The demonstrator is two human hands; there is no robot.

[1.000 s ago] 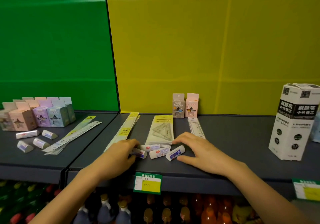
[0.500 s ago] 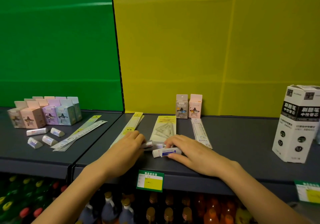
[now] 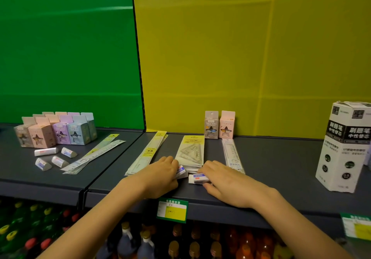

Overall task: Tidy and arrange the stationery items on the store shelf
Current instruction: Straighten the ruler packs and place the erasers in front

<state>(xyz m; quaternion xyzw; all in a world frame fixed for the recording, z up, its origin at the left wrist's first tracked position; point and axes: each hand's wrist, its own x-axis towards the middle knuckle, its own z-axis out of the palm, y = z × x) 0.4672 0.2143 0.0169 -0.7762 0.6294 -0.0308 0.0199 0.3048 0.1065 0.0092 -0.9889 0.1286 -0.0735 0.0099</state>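
Observation:
On the dark shelf [image 3: 271, 168], my left hand [image 3: 160, 175] grips a white eraser [image 3: 181, 172] with a blue and red label. My right hand [image 3: 222, 180] holds another white eraser [image 3: 197, 178] just to its right; the two erasers lie close together at the shelf front. Behind them lie a packet of set squares [image 3: 191, 152], a stack of ruler packets [image 3: 149, 154] and one single ruler [image 3: 231, 154]. Two small star-window boxes [image 3: 219, 125] stand at the back wall.
On the left shelf stand several pastel boxes [image 3: 58, 131], with several erasers [image 3: 54, 157] and two rulers [image 3: 96, 155] in front of them. A tall white and black pen box [image 3: 345, 150] stands at right. A green price tag [image 3: 172, 210] hangs below; bottles fill the lower shelf.
Both hands have drawn closer together, gathering the scattered erasers into a tight group in front of the set-square packet. The camera has shifted slightly left.

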